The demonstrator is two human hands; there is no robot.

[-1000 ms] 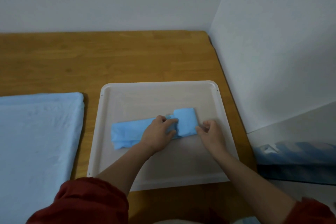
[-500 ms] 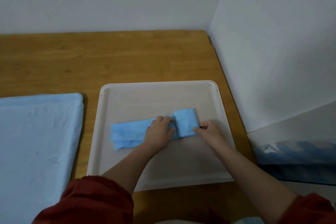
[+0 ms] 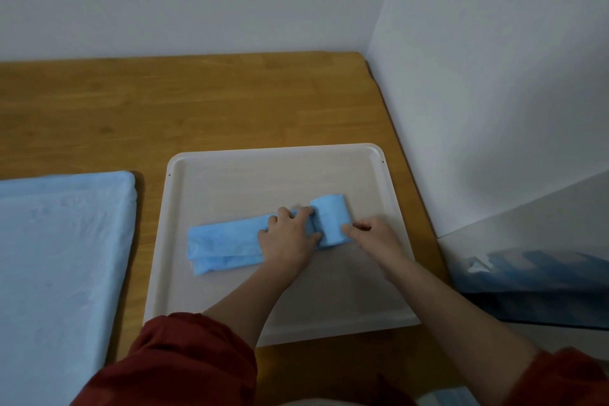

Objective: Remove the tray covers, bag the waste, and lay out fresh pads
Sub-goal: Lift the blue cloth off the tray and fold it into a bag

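Head view. A white tray (image 3: 389,188) sits on a wooden table (image 3: 197,102) in a room corner. Inside the tray lies a folded blue pad (image 3: 224,241), a long strip running left to right across the tray's middle, with its right end doubled up into a short thick fold. The left hand (image 3: 286,237) presses down on the strip near that fold, fingers curled over the material. The right hand (image 3: 375,234) is just beside the fold's right edge, fingertips (image 3: 347,227) touching it; whether they pinch a layer or only steady it cannot be told.

To the left, a second surface carries a spread blue pad (image 3: 59,257) lying flat, wrinkled, cut off by the frame edge.

Progress, as judged: the white tray shows no cover on it, so cover removal here appears done. One pad seems laid out at the left. The pad in the tray is not yet opened; unfolding and spreading it remains.

Not determinable: no waste bag is identifiable. A blue-and-white package (image 3: 534,277) at the right edge is partly cut off, and its contents are unclear. The tray beneath the left pad is hidden, if one is there. Red sleeves (image 3: 171,362) cover the near tray rim.
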